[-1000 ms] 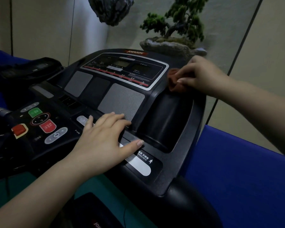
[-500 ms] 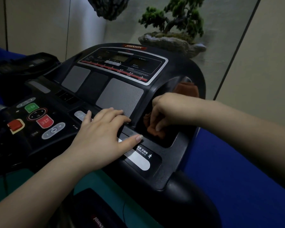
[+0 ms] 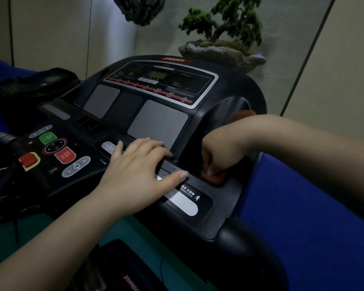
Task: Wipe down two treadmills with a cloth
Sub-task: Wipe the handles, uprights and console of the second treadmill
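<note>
My right hand [image 3: 221, 152] is curled down into the recessed cup pocket [image 3: 229, 114] at the right end of the black plastic treadmill console [image 3: 200, 95], its fingers [image 3: 208, 168] bunched together and pinching a rust-red cloth [image 3: 213, 177] against the pocket's near lip. The cloth is crumpled, so no clear long axis shows; one end pokes out under my fingertips towards me, another bit shows behind my wrist at the pocket's far wall. Half a second ago the hand sat slightly higher in the pocket; a second ago it rubbed the top rim beside the display. My left hand [image 3: 135, 175] lies flat as before, fingers spread on the grey speed-key strip [image 3: 182, 203]. A green potted bonsai [image 3: 225, 36] stands behind the console by pale wall panels, blue padding [image 3: 303, 217] to the right.
</note>
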`<action>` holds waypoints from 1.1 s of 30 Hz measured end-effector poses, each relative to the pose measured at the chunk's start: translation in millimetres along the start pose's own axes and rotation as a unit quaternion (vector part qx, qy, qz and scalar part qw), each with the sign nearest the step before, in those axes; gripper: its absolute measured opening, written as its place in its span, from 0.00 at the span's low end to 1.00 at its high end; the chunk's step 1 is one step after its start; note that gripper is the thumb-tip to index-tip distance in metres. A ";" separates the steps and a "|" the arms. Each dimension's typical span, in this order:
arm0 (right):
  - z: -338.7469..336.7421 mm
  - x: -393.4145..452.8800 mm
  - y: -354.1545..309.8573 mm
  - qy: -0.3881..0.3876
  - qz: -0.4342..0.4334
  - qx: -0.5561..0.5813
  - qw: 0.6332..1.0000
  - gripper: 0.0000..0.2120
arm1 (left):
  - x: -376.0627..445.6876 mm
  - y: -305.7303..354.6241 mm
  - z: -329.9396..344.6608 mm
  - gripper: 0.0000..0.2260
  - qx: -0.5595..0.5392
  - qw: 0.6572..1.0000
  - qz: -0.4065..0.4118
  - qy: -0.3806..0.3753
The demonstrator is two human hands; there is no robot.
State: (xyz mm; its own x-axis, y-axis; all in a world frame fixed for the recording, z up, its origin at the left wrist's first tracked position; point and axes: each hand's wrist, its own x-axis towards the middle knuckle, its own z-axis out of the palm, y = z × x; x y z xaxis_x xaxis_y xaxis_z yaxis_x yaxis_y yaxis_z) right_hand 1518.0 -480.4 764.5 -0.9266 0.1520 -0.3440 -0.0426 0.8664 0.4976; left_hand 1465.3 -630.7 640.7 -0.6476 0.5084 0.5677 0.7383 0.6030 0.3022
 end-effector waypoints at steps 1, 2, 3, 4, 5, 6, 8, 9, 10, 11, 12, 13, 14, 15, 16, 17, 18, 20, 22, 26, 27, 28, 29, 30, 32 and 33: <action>-2.0 -2.4 1.0 -0.006 -0.004 0.021 1.000 0.13 | 0.0 0.0 0.0 0.35 0.000 1.000 0.000 0.000; -4.6 -6.0 2.2 -0.013 -0.010 0.047 0.999 0.13 | 0.1 -0.1 -0.2 0.35 0.000 1.000 0.000 0.001; -7.7 -10.7 3.8 -0.020 -0.020 0.072 0.997 0.12 | 0.0 -0.1 -0.5 0.35 0.000 1.000 0.000 0.002; -10.8 -15.9 5.6 -0.025 -0.032 0.089 0.995 0.12 | 0.0 -0.1 -0.7 0.35 0.001 1.000 0.000 0.003; -13.7 -20.9 7.1 -0.029 -0.046 0.096 0.994 0.11 | -0.1 -0.4 -0.8 0.35 0.002 1.000 -0.001 0.003; -15.6 -24.3 8.1 -0.031 -0.057 0.095 0.993 0.10 | -0.1 -0.8 -0.9 0.35 0.003 1.000 0.000 0.003; -14.6 -24.7 8.8 -0.029 -0.067 0.085 0.994 0.06 | 0.0 -1.1 -0.3 0.35 0.006 1.000 0.000 0.003; -11.7 -21.4 9.0 -0.021 -0.065 0.079 0.995 0.05 | 0.1 -1.2 0.2 0.35 0.006 1.000 0.000 0.004; -7.9 -16.2 8.4 -0.009 -0.060 0.065 0.996 0.05 | 0.2 -1.3 0.4 0.35 0.005 1.000 0.000 0.005; -3.9 -10.1 6.9 0.003 -0.053 0.046 0.998 0.07 | 0.4 -1.4 0.5 0.35 0.001 1.000 -0.001 0.006; -0.1 -4.7 4.6 0.011 -0.045 0.025 0.999 0.09 | 0.4 -1.4 0.5 0.35 -0.002 1.000 -0.001 0.006; 3.0 -0.3 2.1 0.017 -0.040 0.007 0.999 0.11 | 0.3 -1.4 0.2 0.35 -0.002 1.000 -0.002 0.006; 4.8 2.3 0.1 0.021 -0.038 -0.008 0.999 0.12 | 0.5 -1.3 0.1 0.35 -0.002 1.000 -0.002 0.005; 5.1 3.0 -1.2 0.025 -0.038 -0.017 0.999 0.13 | 0.6 -1.2 0.0 0.35 0.000 1.000 -0.001 0.006; 4.6 1.9 -1.5 0.029 -0.038 -0.021 0.999 0.13 | 0.5 -1.2 0.2 0.35 0.002 1.000 -0.001 0.007; 4.1 0.3 -0.8 0.033 -0.038 -0.019 0.999 0.13 | 0.3 -1.0 0.3 0.35 0.003 1.000 -0.001 0.008; 3.9 -2.1 0.5 0.035 -0.036 -0.018 0.999 0.12 | 0.5 -1.2 0.6 0.35 0.004 1.000 -0.001 0.009; 5.9 -9.0 3.5 0.047 -0.036 -0.011 0.998 0.13 | 0.4 -1.5 1.1 0.35 0.001 1.000 -0.003 0.011; 9.1 -18.5 4.2 0.076 -0.051 0.010 0.996 0.12 | 0.6 -1.6 1.1 0.35 -0.001 1.000 -0.001 0.015; 18.5 -35.5 5.8 0.164 -0.081 0.071 0.981 0.09 | 0.5 -1.4 0.8 0.34 -0.005 1.000 -0.001 0.019; 22.0 -38.1 6.2 0.186 -0.086 0.078 0.976 0.11 | 0.7 -1.4 0.7 0.34 -0.005 1.000 0.001 0.020; 25.6 -40.1 6.4 0.205 -0.091 0.090 0.970 0.14 | 0.7 -1.5 0.9 0.34 -0.004 1.000 0.001 0.020; 29.4 -42.8 6.4 0.223 -0.097 0.106 0.964 0.15 | 0.6 -1.6 1.1 0.34 -0.001 1.000 0.001 0.019; 33.2 -45.4 6.5 0.239 -0.104 0.122 0.958 0.16 | 0.8 -1.7 1.4 0.34 0.001 1.000 0.001 0.018; 43.2 -49.4 7.7 0.277 -0.119 0.148 0.942 0.16 | 0.6 -1.4 1.5 0.34 0.005 1.000 0.000 0.016; 48.9 -50.8 8.8 0.298 -0.125 0.156 0.933 0.16 | 0.6 -1.2 1.2 0.35 0.007 1.000 0.000 0.016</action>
State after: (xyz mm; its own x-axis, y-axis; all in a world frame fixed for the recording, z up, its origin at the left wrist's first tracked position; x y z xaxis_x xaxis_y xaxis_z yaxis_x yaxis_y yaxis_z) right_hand 1583.0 -457.2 747.4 -0.9496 -0.2840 0.1327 -0.2598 0.9499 0.1735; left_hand 1463.8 -630.4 639.7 -0.6408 0.4892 0.5917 0.7359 0.6111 0.2917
